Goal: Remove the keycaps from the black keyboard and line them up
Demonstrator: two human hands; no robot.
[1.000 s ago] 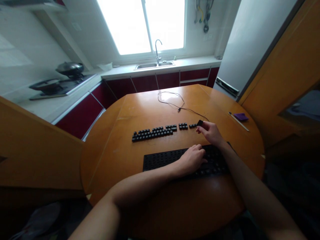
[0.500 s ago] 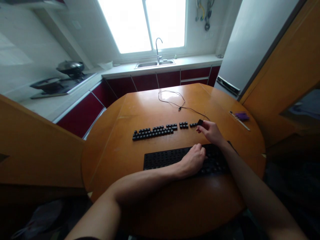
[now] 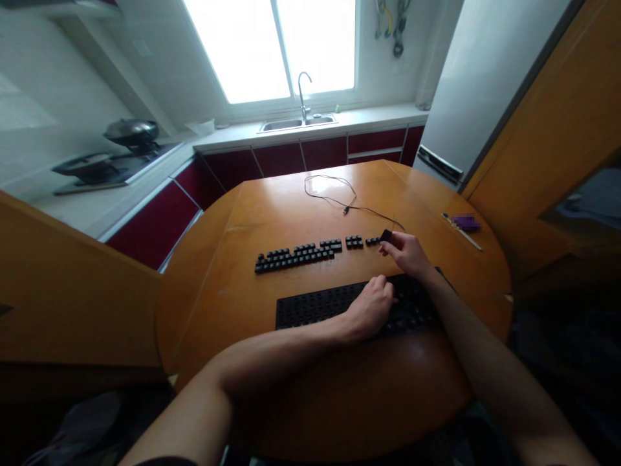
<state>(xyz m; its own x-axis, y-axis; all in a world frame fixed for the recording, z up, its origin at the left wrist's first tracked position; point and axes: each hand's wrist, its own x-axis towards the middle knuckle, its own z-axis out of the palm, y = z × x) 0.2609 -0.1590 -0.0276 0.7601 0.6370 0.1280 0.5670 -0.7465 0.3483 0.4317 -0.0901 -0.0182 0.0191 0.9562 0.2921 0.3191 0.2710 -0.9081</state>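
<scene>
A black keyboard (image 3: 310, 307) lies near the front of the table, many of its keys stripped from the left part. My left hand (image 3: 372, 304) rests over its middle with fingers curled downward; what they grip, if anything, is hidden. Beyond the keyboard, my right hand (image 3: 405, 252) pinches a small black keycap (image 3: 386, 235) between thumb and fingers. It is held just above the right end of a short row of loose keycaps (image 3: 372, 241). Farther left stand a small block of keycaps (image 3: 354, 242) and long rows of keycaps (image 3: 295, 257).
The round wooden table (image 3: 208, 291) carries a thin black cable (image 3: 331, 199) looping behind the keycaps. A purple object (image 3: 466, 222), partly pixelated, and a thin white stick (image 3: 469, 241) lie at the right. A counter with a sink (image 3: 284, 124) runs behind.
The view has shifted slightly, moving everything a little left in the picture. Both hands keep nearly the same places, the right one still pinching the keycap.
</scene>
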